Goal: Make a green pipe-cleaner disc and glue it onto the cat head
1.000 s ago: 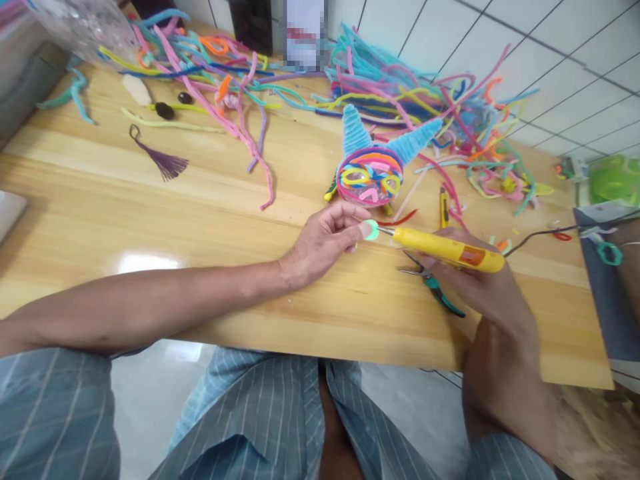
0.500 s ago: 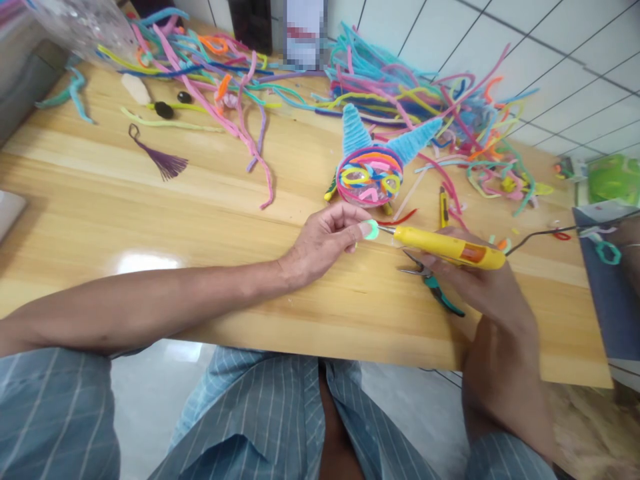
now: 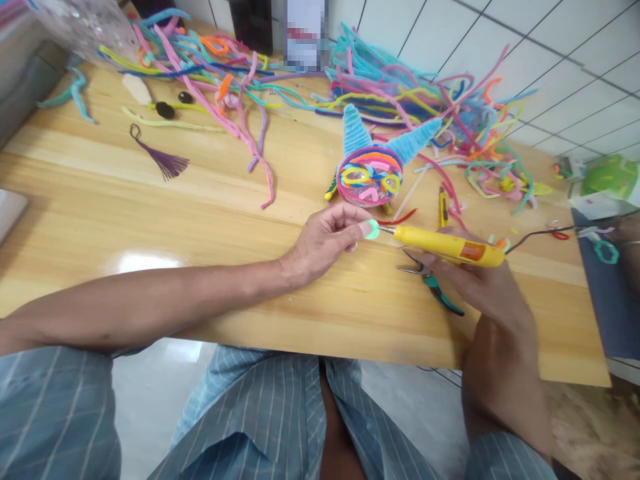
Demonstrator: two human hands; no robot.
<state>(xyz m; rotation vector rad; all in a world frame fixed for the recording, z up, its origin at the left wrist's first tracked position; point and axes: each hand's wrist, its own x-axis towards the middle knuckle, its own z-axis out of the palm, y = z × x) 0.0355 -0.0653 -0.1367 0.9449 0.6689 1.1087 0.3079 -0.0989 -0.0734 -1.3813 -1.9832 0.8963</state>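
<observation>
Between the thumb and fingers of my left hand [image 3: 333, 239] is a small mint-green piece [image 3: 371, 229], roughly round, probably coiled pipe cleaner. My right hand [image 3: 473, 277] is wrapped round a yellow hot glue gun [image 3: 433, 244], whose metal tip meets or nearly meets the green piece. Just beyond my left hand stands a mask-like face [image 3: 370, 177] made of coloured pipe cleaners, with two blue horns pointing up. Pliers with teal-and-black handles [image 3: 440, 293] lie on the table, partly under my right hand.
Heaps of pipe cleaners [image 3: 385, 87] lie along the back of the wooden table [image 3: 150, 220]. A purple tassel [image 3: 163, 159] rests at left. A yellow cutter [image 3: 443, 207] lies past the glue gun. The gun's cord [image 3: 543, 232] runs right. A clear plastic bag [image 3: 83, 33] sits back left.
Almost nothing differs. Both hands keep the same hold, with the glue gun's tip still at the green piece.
</observation>
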